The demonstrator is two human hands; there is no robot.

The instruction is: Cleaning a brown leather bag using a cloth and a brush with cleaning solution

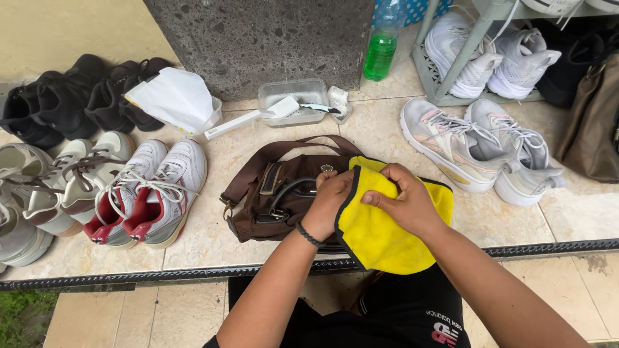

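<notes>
A brown handbag (271, 200) with a long strap lies on the tiled ledge in front of me. A yellow cloth (387, 238) with a dark edge is draped over the bag's right side. My left hand (330, 200), with a dark bracelet on the wrist, grips the cloth's left edge and rests on the bag. My right hand (403, 200) pinches the same cloth from the right, fingers curled into its fold. Both hands nearly touch each other.
White and red sneakers (145, 193) and other shoes stand at the left; grey sneakers (477, 145) at the right. Behind the bag: a clear tub with a white brush (284, 106), a tissue pack (171, 96), a green-liquid bottle (382, 45), a shoe rack (451, 58) and a brown bag (596, 122).
</notes>
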